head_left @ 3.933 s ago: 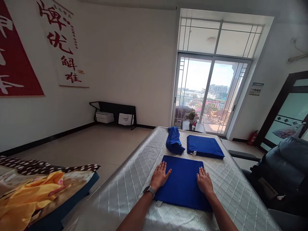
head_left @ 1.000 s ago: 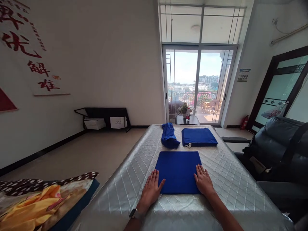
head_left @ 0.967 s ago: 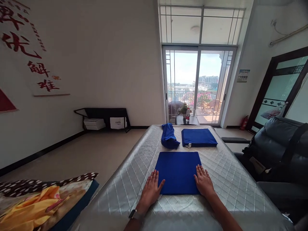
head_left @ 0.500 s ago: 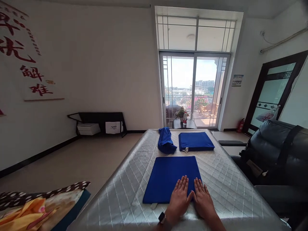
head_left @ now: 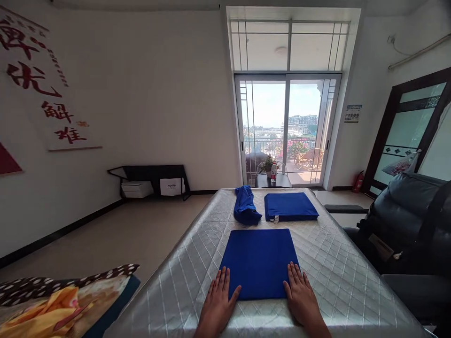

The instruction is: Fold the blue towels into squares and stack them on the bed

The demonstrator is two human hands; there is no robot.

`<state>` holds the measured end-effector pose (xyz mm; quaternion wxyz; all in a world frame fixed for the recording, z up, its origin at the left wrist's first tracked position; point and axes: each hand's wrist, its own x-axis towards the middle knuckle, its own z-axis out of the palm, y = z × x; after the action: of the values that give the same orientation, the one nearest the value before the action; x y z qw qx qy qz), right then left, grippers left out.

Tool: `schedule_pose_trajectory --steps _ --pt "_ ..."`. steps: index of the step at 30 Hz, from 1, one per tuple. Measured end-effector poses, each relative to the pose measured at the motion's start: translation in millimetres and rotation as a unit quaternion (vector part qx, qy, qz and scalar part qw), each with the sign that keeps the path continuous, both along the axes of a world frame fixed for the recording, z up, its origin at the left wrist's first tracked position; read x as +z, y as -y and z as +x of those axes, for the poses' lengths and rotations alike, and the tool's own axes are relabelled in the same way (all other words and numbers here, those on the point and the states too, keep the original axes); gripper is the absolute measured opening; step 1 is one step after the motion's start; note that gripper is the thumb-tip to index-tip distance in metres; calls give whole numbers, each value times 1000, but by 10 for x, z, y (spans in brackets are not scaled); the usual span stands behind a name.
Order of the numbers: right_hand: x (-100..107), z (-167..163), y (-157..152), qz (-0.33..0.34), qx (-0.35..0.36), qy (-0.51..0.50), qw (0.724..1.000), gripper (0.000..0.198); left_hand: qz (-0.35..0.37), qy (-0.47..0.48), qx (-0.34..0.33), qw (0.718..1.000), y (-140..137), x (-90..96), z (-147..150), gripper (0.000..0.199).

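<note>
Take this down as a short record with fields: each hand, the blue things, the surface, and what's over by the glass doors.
Left hand: open, on the near left edge of the folded blue cloth
Left hand point
Right hand: open, at its near right edge
Folded blue cloth: lying flat
Behind it: crumpled blue cloth, left; blue stack, right
Surface: silver quilted cover
By glass doors: plant, bottle

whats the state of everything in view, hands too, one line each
near blue cloth: folded, lying flat
left hand: open, palm down at its left edge
right hand: open, palm down at its right edge
blue stack: folded, white tag showing
far-left blue cloth: bunched up
yellow cloth: rumpled
bottle: upright
fire extinguisher: upright
</note>
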<state>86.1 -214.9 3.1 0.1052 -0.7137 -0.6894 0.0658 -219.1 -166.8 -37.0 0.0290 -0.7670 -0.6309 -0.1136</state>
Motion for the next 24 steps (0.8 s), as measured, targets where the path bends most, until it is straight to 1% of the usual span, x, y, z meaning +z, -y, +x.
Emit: schedule_pose_trajectory --steps 3,11,15,21,24 --pt "-3 -5 -3 1 -3 10 1000 64 6 9 14 1000 36 -38 -74 83" --pt "17 1 35 21 10 36 999 62 -8 29 21 999 109 121 28 87" --pt "96 -1 31 30 7 55 998 62 0 43 27 999 135 138 27 90" --pt "307 -22 -193 18 -2 48 999 63 8 51 24 998 130 106 28 93" --pt "270 -23 -338 12 -11 45 999 63 21 51 24 998 129 89 20 93"
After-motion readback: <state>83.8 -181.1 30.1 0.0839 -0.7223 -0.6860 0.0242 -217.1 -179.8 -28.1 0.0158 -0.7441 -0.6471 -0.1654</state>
